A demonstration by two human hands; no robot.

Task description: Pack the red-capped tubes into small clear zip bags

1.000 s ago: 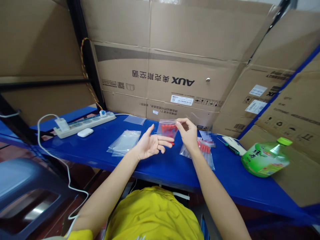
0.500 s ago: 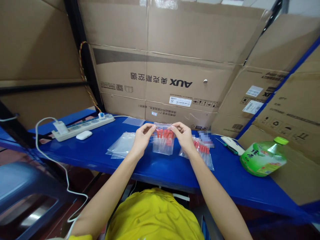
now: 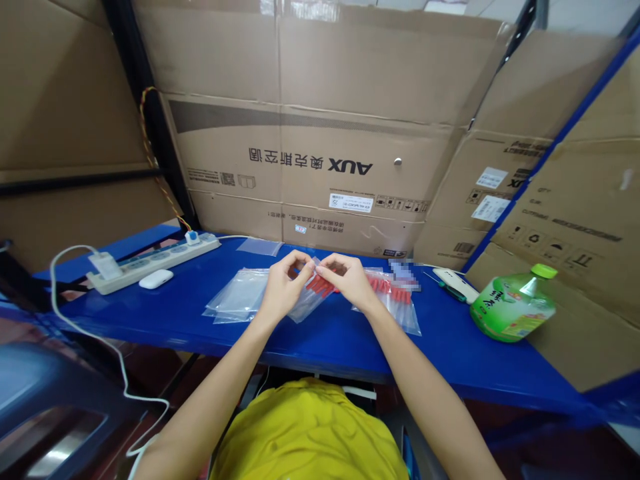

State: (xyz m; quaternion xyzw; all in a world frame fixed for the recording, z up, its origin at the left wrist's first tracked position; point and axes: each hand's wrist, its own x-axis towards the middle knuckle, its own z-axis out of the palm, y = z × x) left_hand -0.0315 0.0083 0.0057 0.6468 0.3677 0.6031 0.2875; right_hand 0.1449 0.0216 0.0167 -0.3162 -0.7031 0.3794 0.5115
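Observation:
Over the blue table, my left hand and my right hand pinch the top edge of a small clear zip bag that holds several red-capped pieces. Both hands are closed on the bag's mouth, fingertips close together, and the bag tilts down toward the left. Just right of my right hand lies a second clear bag with red pieces. A stack of empty clear bags lies left of my left hand.
A white power strip with a plugged charger and cable, and a white earbud case, sit at the left. One loose clear bag lies at the back. A green bottle and a small tool lie on the right. Cardboard boxes wall the back.
My left hand, open a second ago, has closed on the bag's top beside my right hand. Both hands have drawn together and lowered the bag toward the table.

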